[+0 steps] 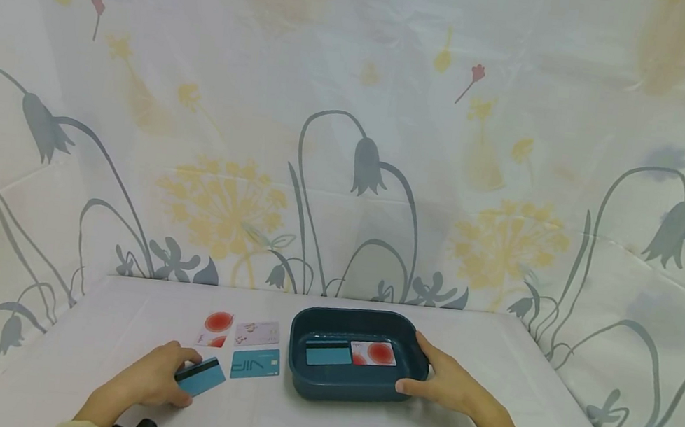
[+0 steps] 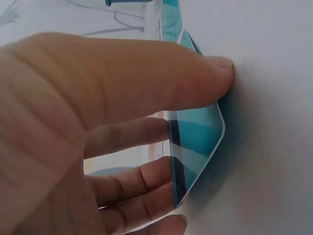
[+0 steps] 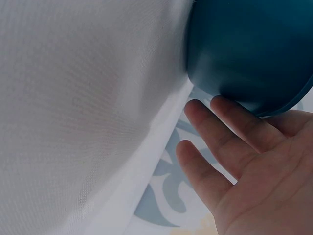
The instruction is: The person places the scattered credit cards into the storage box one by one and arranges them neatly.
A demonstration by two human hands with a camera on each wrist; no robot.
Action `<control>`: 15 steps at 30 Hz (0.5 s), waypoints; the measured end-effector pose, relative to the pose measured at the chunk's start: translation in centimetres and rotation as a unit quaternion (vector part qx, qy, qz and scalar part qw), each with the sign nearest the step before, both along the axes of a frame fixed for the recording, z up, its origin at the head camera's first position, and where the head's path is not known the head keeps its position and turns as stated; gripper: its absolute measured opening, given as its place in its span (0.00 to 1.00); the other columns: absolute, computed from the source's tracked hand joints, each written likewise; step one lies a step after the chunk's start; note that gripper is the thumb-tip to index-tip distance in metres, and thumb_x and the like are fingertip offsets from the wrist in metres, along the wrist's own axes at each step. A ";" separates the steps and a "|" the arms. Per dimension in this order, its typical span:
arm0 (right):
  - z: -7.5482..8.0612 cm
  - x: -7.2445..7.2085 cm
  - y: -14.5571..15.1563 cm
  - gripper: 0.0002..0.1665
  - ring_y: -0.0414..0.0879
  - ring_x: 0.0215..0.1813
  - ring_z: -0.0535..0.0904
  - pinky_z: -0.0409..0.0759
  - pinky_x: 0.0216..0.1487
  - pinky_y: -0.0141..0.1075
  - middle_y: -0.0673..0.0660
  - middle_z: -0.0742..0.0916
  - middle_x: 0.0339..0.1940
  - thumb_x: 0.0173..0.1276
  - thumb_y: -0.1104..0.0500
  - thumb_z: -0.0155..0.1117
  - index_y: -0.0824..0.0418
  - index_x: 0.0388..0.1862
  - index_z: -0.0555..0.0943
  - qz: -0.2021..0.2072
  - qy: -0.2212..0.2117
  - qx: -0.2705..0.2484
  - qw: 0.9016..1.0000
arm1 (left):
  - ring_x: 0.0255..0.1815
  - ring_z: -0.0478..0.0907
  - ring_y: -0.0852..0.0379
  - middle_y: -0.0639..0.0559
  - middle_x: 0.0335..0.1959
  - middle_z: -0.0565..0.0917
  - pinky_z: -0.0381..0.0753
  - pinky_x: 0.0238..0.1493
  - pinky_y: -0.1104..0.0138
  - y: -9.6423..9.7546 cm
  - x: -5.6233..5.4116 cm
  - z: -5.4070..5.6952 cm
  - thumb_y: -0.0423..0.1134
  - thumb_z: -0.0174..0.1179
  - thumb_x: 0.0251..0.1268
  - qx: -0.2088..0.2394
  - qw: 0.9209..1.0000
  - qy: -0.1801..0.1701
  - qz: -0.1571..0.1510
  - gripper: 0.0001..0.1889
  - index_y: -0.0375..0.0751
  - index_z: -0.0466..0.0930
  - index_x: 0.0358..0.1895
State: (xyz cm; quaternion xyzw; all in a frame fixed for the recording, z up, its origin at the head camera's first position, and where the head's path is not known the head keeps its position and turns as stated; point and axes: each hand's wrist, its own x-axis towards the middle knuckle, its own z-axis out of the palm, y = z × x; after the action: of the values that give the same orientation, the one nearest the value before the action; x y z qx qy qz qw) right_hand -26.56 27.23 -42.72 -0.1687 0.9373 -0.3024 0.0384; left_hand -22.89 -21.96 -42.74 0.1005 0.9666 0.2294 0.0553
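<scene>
In the head view my left hand (image 1: 155,375) pinches a blue card (image 1: 201,376) with a dark stripe, tilted over the white table. The left wrist view shows the thumb across one face of that card (image 2: 198,142) and several fingers at its striped edge. My right hand (image 1: 447,379) holds the right end of a dark teal tub (image 1: 354,392), thumb at the front and fingers toward the back. From the right wrist, some fingertips (image 3: 195,110) show beside the tub's wall (image 3: 244,54). Inside the tub lie a striped blue card (image 1: 328,354) and a red-and-white card (image 1: 374,354).
Left of the tub, on the white tabletop (image 1: 268,423), lie a red-and-white card (image 1: 216,329), a pale patterned card (image 1: 257,333) and a blue card with lettering (image 1: 255,364). A flower-printed curtain (image 1: 341,227) hangs behind the table.
</scene>
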 end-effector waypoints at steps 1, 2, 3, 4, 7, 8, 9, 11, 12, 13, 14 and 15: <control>0.0 0.0 0.0 0.63 0.62 0.72 0.59 0.58 0.66 0.60 0.66 0.63 0.73 0.54 0.35 0.68 0.67 0.76 0.50 0.000 0.000 0.000 1.000 | 0.34 0.70 0.53 0.48 0.33 0.73 0.73 0.38 0.58 0.0 0.0 0.0 0.38 0.77 0.34 -0.002 1.000 0.005 0.000 0.28 0.39 0.81 0.47; 0.0 0.0 0.0 0.63 0.62 0.72 0.59 0.58 0.66 0.60 0.66 0.63 0.73 0.54 0.35 0.68 0.67 0.76 0.50 0.000 0.000 0.000 1.000 | 0.34 0.69 0.53 0.48 0.33 0.73 0.73 0.37 0.58 0.0 0.0 -0.1 0.38 0.77 0.34 -0.002 1.000 0.009 0.001 0.28 0.39 0.81 0.47; 0.0 0.0 0.0 0.63 0.62 0.72 0.59 0.58 0.66 0.60 0.66 0.63 0.73 0.54 0.35 0.68 0.67 0.76 0.50 0.000 0.000 0.001 1.000 | 0.34 0.69 0.53 0.48 0.33 0.73 0.72 0.37 0.59 -0.1 0.1 -0.1 0.38 0.77 0.34 -0.004 1.000 0.014 0.000 0.28 0.39 0.81 0.47; 0.0 0.0 -0.1 0.63 0.62 0.72 0.59 0.58 0.66 0.60 0.66 0.63 0.73 0.54 0.35 0.68 0.67 0.76 0.50 0.000 0.001 0.000 1.000 | 0.34 0.69 0.53 0.48 0.32 0.72 0.72 0.36 0.59 -0.1 0.0 -0.1 0.38 0.76 0.34 -0.005 1.000 0.019 0.000 0.28 0.39 0.81 0.47; 0.1 0.0 -0.1 0.63 0.62 0.72 0.58 0.58 0.66 0.60 0.66 0.63 0.73 0.54 0.36 0.69 0.67 0.76 0.50 0.000 -0.001 -0.003 1.000 | 0.34 0.68 0.53 0.49 0.33 0.71 0.71 0.35 0.60 -0.2 -0.1 -0.1 0.37 0.74 0.33 0.000 1.000 0.028 0.003 0.29 0.39 0.80 0.48; 0.1 -0.1 -0.1 0.63 0.62 0.72 0.58 0.57 0.66 0.60 0.66 0.62 0.73 0.54 0.36 0.69 0.67 0.76 0.50 0.001 -0.001 -0.004 1.000 | 0.35 0.68 0.54 0.49 0.33 0.71 0.71 0.35 0.60 -0.2 -0.1 -0.1 0.37 0.74 0.33 0.005 1.000 0.030 0.001 0.29 0.39 0.80 0.49; 0.1 -0.1 -0.1 0.63 0.62 0.72 0.58 0.57 0.66 0.60 0.66 0.62 0.73 0.54 0.36 0.69 0.67 0.76 0.50 0.001 -0.002 -0.005 1.000 | 0.35 0.68 0.54 0.49 0.33 0.71 0.71 0.35 0.60 -0.2 -0.2 -0.1 0.37 0.74 0.33 0.008 0.999 0.033 -0.002 0.30 0.38 0.80 0.50; 0.0 -0.1 -0.1 0.63 0.62 0.72 0.58 0.57 0.66 0.60 0.66 0.62 0.73 0.54 0.36 0.69 0.68 0.76 0.50 0.002 -0.003 -0.006 1.000 | 0.35 0.67 0.54 0.49 0.33 0.71 0.70 0.35 0.61 0.0 -0.2 0.0 0.37 0.73 0.33 0.019 0.999 0.038 -0.010 0.31 0.38 0.80 0.51; 0.0 -0.1 -0.1 0.63 0.62 0.72 0.57 0.57 0.66 0.60 0.66 0.62 0.74 0.54 0.36 0.69 0.68 0.75 0.49 0.003 -0.003 -0.006 1.000 | 0.35 0.67 0.54 0.49 0.33 0.71 0.70 0.35 0.61 0.1 -0.3 0.0 0.37 0.74 0.33 0.024 0.999 0.040 -0.015 0.31 0.38 0.80 0.51; 0.0 -0.1 -0.1 0.63 0.62 0.72 0.57 0.57 0.66 0.60 0.66 0.62 0.74 0.54 0.36 0.68 0.68 0.75 0.49 0.003 -0.003 -0.005 1.000 | 0.35 0.67 0.54 0.49 0.34 0.71 0.69 0.35 0.61 0.2 -0.3 0.1 0.37 0.74 0.34 0.028 0.999 0.041 -0.019 0.31 0.38 0.80 0.51; 0.0 -0.1 0.0 0.63 0.62 0.72 0.57 0.57 0.66 0.60 0.66 0.61 0.74 0.54 0.36 0.68 0.68 0.75 0.49 0.003 -0.003 -0.004 1.000 | 0.35 0.67 0.54 0.49 0.34 0.71 0.69 0.35 0.61 0.4 -0.3 0.2 0.37 0.73 0.34 0.031 0.998 0.044 -0.022 0.31 0.38 0.79 0.52; 0.0 -0.1 0.0 0.63 0.62 0.73 0.57 0.57 0.66 0.60 0.66 0.61 0.74 0.54 0.36 0.68 0.68 0.75 0.49 0.004 -0.003 -0.005 1.000 | 0.35 0.67 0.54 0.49 0.34 0.71 0.69 0.35 0.61 0.5 -0.3 0.3 0.37 0.73 0.35 0.035 0.998 0.045 -0.025 0.32 0.38 0.79 0.53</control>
State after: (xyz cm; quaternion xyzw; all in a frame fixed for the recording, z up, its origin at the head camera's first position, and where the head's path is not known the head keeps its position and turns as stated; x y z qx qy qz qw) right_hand -26.62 27.19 -42.70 -0.1716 0.9352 -0.3070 0.0411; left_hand -23.20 -21.45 -42.46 0.1364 0.9567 0.2567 0.0138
